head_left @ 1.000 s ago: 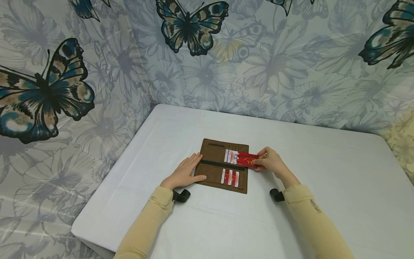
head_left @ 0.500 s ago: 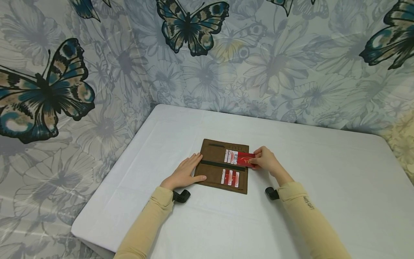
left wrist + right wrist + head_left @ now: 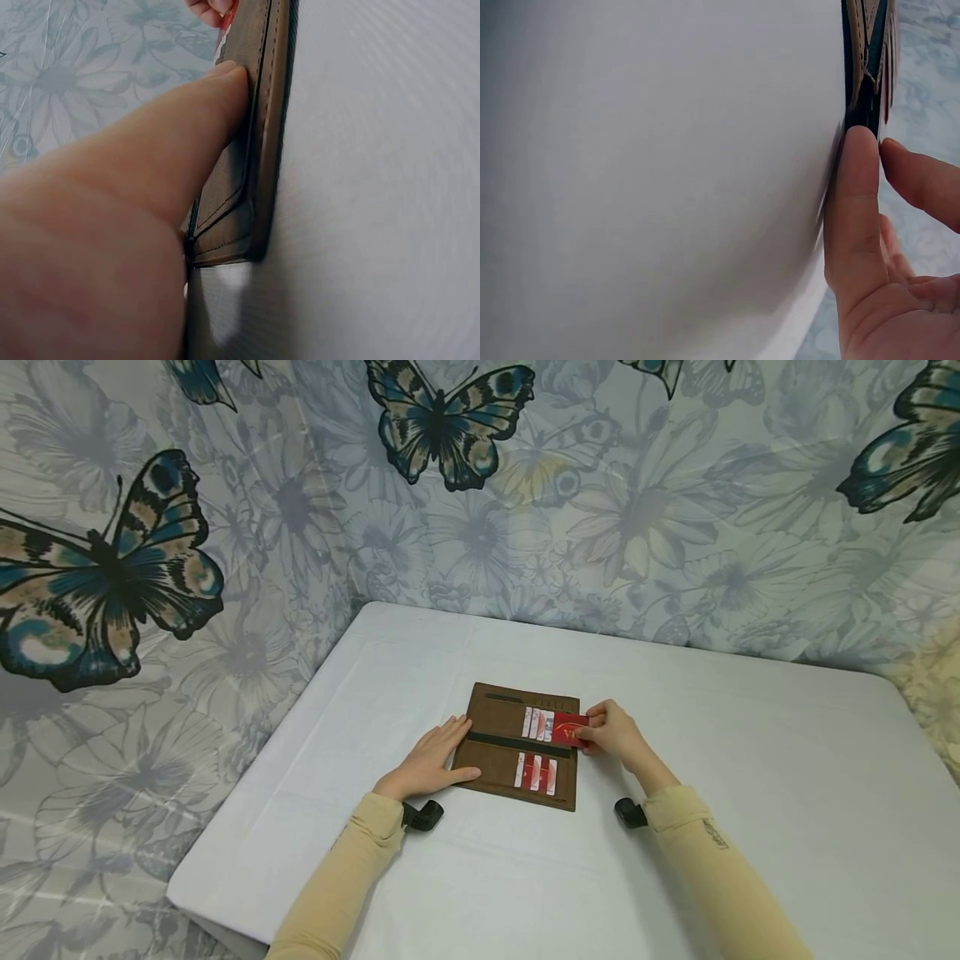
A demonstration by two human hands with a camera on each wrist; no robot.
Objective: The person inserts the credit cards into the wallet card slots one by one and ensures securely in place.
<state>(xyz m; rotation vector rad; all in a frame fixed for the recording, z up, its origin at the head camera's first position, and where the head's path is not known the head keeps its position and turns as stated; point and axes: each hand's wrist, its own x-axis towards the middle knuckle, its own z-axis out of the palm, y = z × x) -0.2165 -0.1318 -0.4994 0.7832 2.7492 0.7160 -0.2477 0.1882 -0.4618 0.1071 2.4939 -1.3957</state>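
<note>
A brown bifold wallet (image 3: 495, 714) lies spread open on the table, with cards tucked in the slots of both halves. In its far half, a red card (image 3: 564, 729) with gold print sticks out to the right, in front of several white-edged cards (image 3: 536, 723). My right hand (image 3: 617, 735) pinches this red card at its outer end, by the wallet's right edge. My left hand (image 3: 431, 760) rests flat over the wallet's left edge, fingers straight. In the left wrist view, the thumb (image 3: 202, 105) presses on the leather. The right wrist view shows my right fingertips right at the wallet's edge (image 3: 862, 75).
The white-covered table (image 3: 735, 760) stretches around the wallet on all sides. Behind it and at the left hangs a cloth (image 3: 480, 535) printed with flowers and butterflies. Lower red cards (image 3: 535, 773) sit in the near half's slots.
My right hand has moved left with the red card, which has slid farther into the wallet's slot. The left hand stays where it was.
</note>
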